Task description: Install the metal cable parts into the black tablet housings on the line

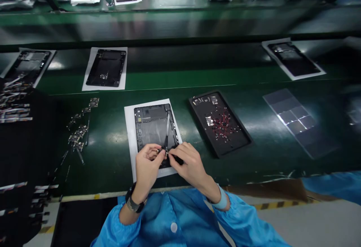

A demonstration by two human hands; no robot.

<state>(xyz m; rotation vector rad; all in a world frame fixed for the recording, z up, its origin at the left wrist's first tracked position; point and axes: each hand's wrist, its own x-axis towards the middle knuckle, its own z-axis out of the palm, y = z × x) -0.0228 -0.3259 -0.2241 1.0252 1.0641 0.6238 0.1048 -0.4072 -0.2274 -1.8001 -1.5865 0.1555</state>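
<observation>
Both my hands meet over the lower part of a black tablet housing (150, 128), which lies on a sheet of white paper (130, 134). My left hand (148, 163) pinches a small circuit board (160, 151) between thumb and fingers. Close beside it, my right hand (188, 161) is closed at the end of a flat ribbon cable (168, 128) running down the housing's right side. My fingers hide what the right hand grips.
To the right sits a black tray (232, 141) with red-wired small parts (222, 124). Loose circuit boards (77, 134) lie left. Other tablet housings (107, 68) rest on paper along the back. Clear plastic sheets (299, 121) are at far right.
</observation>
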